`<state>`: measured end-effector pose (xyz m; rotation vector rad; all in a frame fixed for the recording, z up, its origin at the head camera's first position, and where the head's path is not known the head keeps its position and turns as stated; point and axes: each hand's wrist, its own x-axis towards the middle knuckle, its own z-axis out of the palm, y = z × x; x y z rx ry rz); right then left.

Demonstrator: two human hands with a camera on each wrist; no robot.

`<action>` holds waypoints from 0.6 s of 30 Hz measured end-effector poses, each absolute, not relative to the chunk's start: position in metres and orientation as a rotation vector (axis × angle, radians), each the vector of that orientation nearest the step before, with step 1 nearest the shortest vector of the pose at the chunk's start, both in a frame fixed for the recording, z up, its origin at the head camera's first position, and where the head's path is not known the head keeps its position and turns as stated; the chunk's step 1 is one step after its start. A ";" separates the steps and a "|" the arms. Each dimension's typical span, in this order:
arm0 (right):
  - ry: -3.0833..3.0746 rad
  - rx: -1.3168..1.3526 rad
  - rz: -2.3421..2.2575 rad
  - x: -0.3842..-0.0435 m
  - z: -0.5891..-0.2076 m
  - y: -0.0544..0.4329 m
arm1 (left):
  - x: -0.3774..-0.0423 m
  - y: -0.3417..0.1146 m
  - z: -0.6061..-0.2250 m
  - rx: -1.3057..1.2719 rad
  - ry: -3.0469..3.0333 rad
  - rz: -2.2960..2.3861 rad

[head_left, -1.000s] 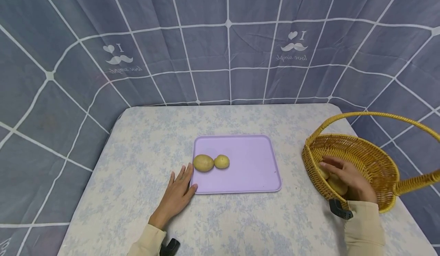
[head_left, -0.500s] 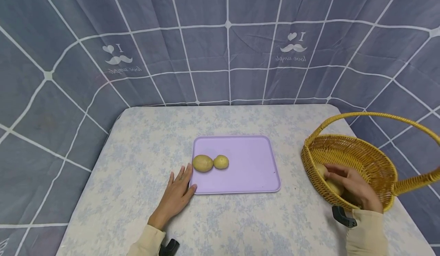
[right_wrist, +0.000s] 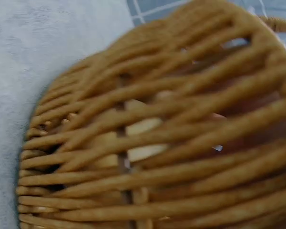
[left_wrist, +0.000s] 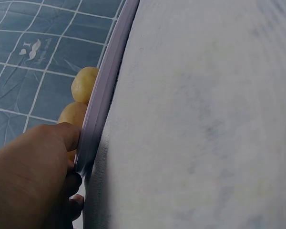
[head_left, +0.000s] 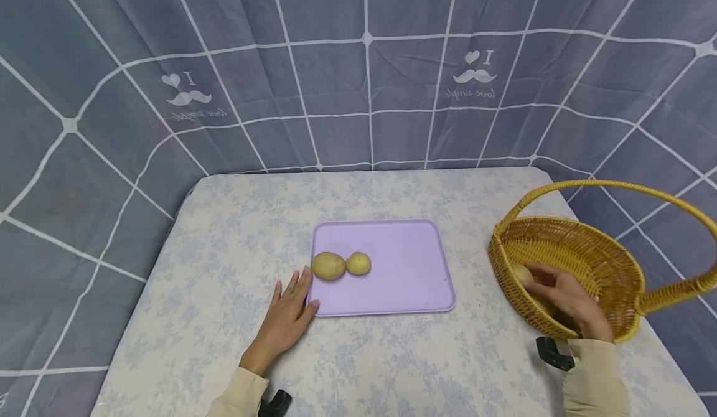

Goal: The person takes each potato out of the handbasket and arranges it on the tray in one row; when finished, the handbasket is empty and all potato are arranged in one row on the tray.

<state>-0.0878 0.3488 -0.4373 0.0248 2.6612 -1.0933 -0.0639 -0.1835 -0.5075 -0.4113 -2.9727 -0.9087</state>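
While the left hand (head_left: pixel 285 320) rests at the tray's left edge, the right hand (head_left: pixel 567 297) reaches into the wicker basket (head_left: pixel 607 252) at a potato (head_left: pixel 521 273).
Potato sits inside the basket's left wall, just off the right hand's fingertips, right hand much nearer; mostly covered, long axis unclear. Right fingers partly bent over it, grip can't be told, wicker blocks wrist view. Left fingers fairly straight, only touching the lilac tray (head_left: pixel 403 283), which lies well left of the basket; larger potato (head_left: pixel 328 266) there runs left-right, touching or nearly touching the smaller potato (head_left: pixel 358 263).
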 end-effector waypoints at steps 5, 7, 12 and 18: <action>2.734 0.006 -1.063 -0.091 -0.440 0.341 | -0.064 -0.183 -0.507 -0.414 -2.969 -0.908; 2.748 0.004 -1.053 -0.092 -0.440 0.340 | -0.064 -0.183 -0.507 -0.414 -2.967 -0.910; 2.748 0.001 -1.049 -0.093 -0.440 0.338 | -0.063 -0.184 -0.508 -0.409 -2.964 -0.911; 2.769 -0.011 -1.044 -0.094 -0.439 0.338 | -0.063 -0.183 -0.507 -0.409 -2.955 -0.925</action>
